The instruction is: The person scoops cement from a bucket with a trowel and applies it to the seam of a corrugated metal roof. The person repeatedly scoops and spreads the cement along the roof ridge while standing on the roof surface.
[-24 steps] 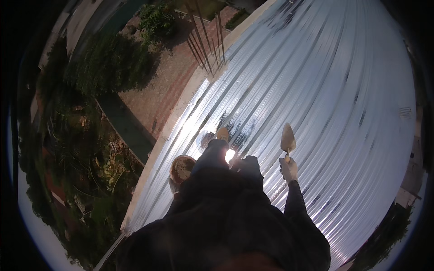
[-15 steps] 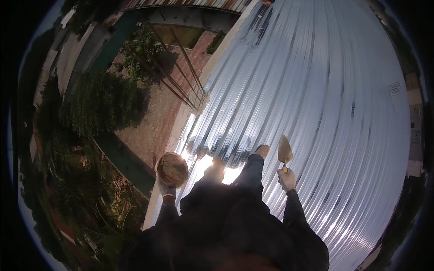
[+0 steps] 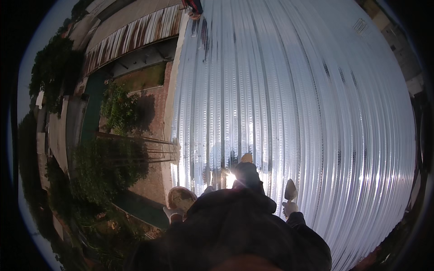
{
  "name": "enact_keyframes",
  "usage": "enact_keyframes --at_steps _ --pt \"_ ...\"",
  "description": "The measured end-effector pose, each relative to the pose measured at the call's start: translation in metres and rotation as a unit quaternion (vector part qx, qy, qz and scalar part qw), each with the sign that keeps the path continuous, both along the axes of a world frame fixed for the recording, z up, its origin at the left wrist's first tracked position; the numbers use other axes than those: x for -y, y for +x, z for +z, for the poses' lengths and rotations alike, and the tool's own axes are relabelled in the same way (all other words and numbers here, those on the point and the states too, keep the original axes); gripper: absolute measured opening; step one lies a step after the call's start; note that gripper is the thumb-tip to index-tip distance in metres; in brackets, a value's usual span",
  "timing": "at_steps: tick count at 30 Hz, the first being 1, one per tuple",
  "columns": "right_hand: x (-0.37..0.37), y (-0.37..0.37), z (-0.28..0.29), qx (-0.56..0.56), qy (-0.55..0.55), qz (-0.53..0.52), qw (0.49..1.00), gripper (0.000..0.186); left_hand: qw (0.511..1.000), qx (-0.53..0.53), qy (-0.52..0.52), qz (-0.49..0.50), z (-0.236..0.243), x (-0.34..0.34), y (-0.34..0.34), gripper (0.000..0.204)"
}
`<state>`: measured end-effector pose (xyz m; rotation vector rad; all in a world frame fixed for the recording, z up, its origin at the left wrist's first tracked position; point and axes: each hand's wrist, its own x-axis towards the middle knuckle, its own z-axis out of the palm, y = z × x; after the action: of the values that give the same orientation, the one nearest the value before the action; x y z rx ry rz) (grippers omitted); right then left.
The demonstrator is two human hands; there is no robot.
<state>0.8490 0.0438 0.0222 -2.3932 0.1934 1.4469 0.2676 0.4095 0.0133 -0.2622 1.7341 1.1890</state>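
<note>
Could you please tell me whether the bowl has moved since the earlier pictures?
Yes: the bowl, held in the left hand, has moved closer to the rods at the roof edge.

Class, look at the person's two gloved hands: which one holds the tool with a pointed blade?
The right hand: it grips a trowel by its handle, while the left hand holds a round bowl instead.

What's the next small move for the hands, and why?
Probably draw the bowl slightly inward: the left hand holds it near the pale roof edge in this view, while the right hand holds the trowel farther in, over the ribbed metal sheeting.
</note>
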Motion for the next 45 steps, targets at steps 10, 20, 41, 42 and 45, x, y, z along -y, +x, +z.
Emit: enact_keyframes --at_steps 10,20,41,42,45 --pt "-0.141 0.257 0.028 0.099 -0.018 0.066 0.993 0.044 0.997 0.045 -0.044 -0.046 -0.013 -0.055 0.196 0.077" --pt "-0.33 0.473 0.052 0.253 0.068 0.127 0.957 0.043 0.994 0.079 -0.049 -0.061 -0.04 -0.189 0.374 0.077" --pt "-0.498 0.653 0.035 0.09 -0.008 0.106 0.99 0.049 0.971 0.052 -0.003 -0.235 -0.034 -0.525 0.667 0.077" --pt "-0.504 0.664 0.03 0.084 0.005 0.103 0.991 0.047 0.969 0.049 -0.005 -0.242 -0.032 -0.534 0.684 0.077" --pt "-0.527 0.716 -0.004 0.092 0.017 0.155 0.983 0.042 0.97 0.049 -0.004 -0.24 -0.032 -0.557 0.742 0.077"
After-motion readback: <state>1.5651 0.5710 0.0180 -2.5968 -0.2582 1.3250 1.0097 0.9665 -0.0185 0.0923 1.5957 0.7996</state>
